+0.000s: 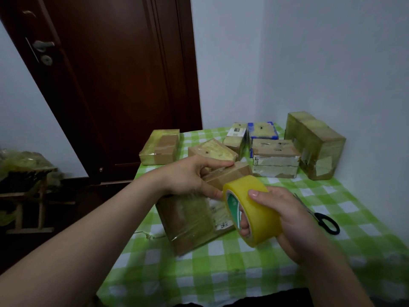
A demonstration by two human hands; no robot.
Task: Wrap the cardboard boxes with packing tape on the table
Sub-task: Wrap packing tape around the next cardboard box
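A small brown cardboard box (230, 175) is lifted above the table, and my left hand (190, 176) grips it from the left with fingers over its top and thumb under it. My right hand (287, 220) holds a yellow roll of packing tape (254, 209), thumb on the outside and fingers through the core, right against the small box. Below both lies a larger flat box (192, 222) partly covered in clear tape, with a white label at its right end.
The table (221, 269) has a green and white checked cloth. Several taped boxes stand at the back, among them a tall one (314, 145) at the right and one (160, 147) at the left edge. Black scissors (325, 220) lie right of my hand. A dark door stands behind.
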